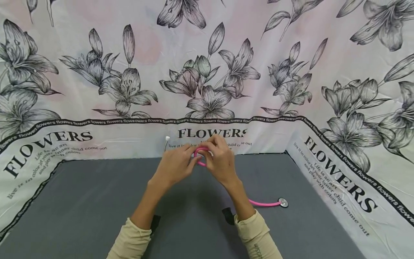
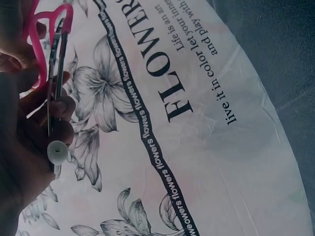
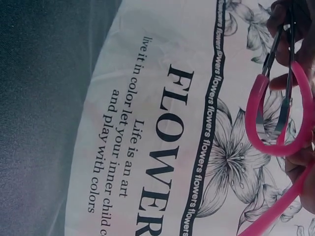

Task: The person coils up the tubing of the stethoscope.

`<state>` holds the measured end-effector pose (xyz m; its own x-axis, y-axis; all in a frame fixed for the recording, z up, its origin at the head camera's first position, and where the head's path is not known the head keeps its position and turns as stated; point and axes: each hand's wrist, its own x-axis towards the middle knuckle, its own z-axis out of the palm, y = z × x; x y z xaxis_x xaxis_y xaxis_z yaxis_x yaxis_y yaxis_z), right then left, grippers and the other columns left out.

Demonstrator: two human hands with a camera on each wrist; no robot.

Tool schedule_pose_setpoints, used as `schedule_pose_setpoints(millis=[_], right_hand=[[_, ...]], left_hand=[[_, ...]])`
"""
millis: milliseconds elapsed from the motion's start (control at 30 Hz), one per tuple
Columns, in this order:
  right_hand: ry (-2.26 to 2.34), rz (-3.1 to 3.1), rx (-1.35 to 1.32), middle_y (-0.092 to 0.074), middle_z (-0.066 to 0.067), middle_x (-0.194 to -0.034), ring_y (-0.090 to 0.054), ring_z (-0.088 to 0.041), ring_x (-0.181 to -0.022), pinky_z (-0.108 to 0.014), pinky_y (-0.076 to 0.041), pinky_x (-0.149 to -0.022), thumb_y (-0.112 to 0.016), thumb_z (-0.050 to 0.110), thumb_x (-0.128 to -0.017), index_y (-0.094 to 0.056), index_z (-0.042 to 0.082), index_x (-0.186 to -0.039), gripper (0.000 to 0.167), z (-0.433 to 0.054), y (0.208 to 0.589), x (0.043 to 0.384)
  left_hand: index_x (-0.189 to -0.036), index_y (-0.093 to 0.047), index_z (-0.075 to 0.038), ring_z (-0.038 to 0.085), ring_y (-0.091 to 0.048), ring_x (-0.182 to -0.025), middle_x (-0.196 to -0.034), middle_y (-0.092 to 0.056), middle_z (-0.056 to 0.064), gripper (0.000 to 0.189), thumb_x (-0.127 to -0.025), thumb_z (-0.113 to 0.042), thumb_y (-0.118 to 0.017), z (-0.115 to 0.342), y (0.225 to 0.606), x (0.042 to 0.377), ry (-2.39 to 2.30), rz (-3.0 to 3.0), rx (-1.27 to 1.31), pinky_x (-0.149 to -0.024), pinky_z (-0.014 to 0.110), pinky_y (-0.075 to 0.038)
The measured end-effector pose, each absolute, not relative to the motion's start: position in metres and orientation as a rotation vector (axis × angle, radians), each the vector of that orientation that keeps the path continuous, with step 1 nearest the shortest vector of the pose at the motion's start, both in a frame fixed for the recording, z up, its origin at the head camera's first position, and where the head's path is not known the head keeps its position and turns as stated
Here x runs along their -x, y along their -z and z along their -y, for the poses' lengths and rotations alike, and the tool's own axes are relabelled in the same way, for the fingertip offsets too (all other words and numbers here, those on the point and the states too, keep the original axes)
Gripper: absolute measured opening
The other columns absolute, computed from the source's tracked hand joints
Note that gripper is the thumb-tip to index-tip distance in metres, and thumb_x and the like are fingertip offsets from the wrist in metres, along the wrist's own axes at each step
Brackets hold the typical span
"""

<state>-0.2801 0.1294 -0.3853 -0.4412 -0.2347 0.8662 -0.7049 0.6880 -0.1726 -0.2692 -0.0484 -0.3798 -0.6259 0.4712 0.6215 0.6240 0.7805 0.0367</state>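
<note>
Both hands are raised close together above the far part of the grey table, holding a pink stethoscope (image 1: pixel 264 204). My left hand (image 1: pixel 174 163) grips its metal ear tubes (image 2: pixel 60 64), with a white ear tip (image 2: pixel 57 152) sticking out past the fingers. My right hand (image 1: pixel 221 158) pinches the pink tubing (image 3: pixel 253 113) where it bends into a loop beside the metal tubes. From there the tubing passes behind the right forearm. Its round metal chest piece (image 1: pixel 283 202) lies on the table to the right. Fingers partly hide the loop in the head view.
The grey table (image 1: pixel 97 201) is bordered at the back and sides by a white cloth (image 1: pixel 145 136) printed with lilies and the word "FLOWERS". Dark wrist-worn pieces (image 1: pixel 228 216) show beside the beige sleeves (image 1: pixel 255 230).
</note>
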Motion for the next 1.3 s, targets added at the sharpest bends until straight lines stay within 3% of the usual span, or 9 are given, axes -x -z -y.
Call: schedule_pose_setpoints(millis=[200, 333, 467, 633, 967, 1300], right_hand=[[-0.697, 2.005, -0.805, -0.061, -0.007, -0.089, -0.057, -0.019, -0.081, -0.028, -0.050, -0.061, -0.081, 0.008, -0.089, -0.079, 0.006, -0.103, 0.014, -0.132, 0.386, 0.282], [-0.757, 2.092, -0.928, -0.061, -0.010, -0.096, -0.058, -0.021, -0.086, -0.028, -0.054, -0.067, -0.075, -0.004, -0.091, -0.073, 0.004, -0.115, 0.025, -0.138, 0.381, 0.285], [-0.847, 2.226, -1.005, -0.066, -0.010, -0.099, -0.060, -0.018, -0.084, -0.026, -0.052, -0.068, -0.074, -0.004, -0.092, -0.068, 0.003, -0.122, 0.031, -0.151, 0.374, 0.284], [-0.867, 2.244, -0.921, -0.074, -0.009, -0.090, -0.061, -0.014, -0.073, -0.023, -0.047, -0.063, -0.078, 0.002, -0.091, -0.066, 0.002, -0.112, 0.023, -0.163, 0.368, 0.282], [-0.901, 2.134, -0.760, -0.071, -0.009, -0.088, -0.063, -0.016, -0.076, -0.022, -0.044, -0.062, -0.081, 0.008, -0.089, -0.069, 0.003, -0.101, 0.018, -0.165, 0.370, 0.282], [-0.982, 2.188, -0.727, -0.077, -0.009, -0.089, -0.069, -0.018, -0.077, -0.024, -0.053, -0.067, -0.079, 0.001, -0.090, -0.075, 0.004, -0.099, 0.011, -0.162, 0.379, 0.284]], left_hand=[[-0.099, -0.074, -0.005, 0.009, -0.053, -0.058, -0.086, -0.072, 0.001, 0.019, -0.100, -0.023, -0.071, 0.054, 0.380, 0.269, 0.380, 2.381, 0.803, -0.051, 0.024, -0.046], [-0.105, -0.075, -0.005, 0.011, -0.056, -0.062, -0.090, -0.074, 0.004, 0.019, -0.099, -0.023, -0.073, 0.064, 0.378, 0.269, 0.428, 2.435, 0.750, -0.054, 0.026, -0.049], [-0.111, -0.076, -0.006, 0.012, -0.059, -0.066, -0.097, -0.077, 0.005, 0.021, -0.098, -0.023, -0.074, 0.076, 0.375, 0.269, 0.474, 2.468, 0.703, -0.057, 0.029, -0.050], [-0.106, -0.075, -0.008, 0.009, -0.053, -0.064, -0.086, -0.072, 0.002, 0.019, -0.095, -0.022, -0.078, 0.082, 0.371, 0.269, 0.535, 2.487, 0.748, -0.055, 0.025, -0.044], [-0.096, -0.072, -0.010, 0.006, -0.048, -0.066, -0.078, -0.067, -0.003, 0.019, -0.091, -0.026, -0.081, 0.081, 0.363, 0.266, 0.676, 2.466, 0.960, -0.058, 0.021, -0.041], [-0.096, -0.068, -0.009, 0.007, -0.046, -0.067, -0.079, -0.063, -0.001, 0.014, -0.092, -0.017, -0.079, 0.075, 0.359, 0.264, 0.893, 2.416, 1.031, -0.059, 0.021, -0.039]])
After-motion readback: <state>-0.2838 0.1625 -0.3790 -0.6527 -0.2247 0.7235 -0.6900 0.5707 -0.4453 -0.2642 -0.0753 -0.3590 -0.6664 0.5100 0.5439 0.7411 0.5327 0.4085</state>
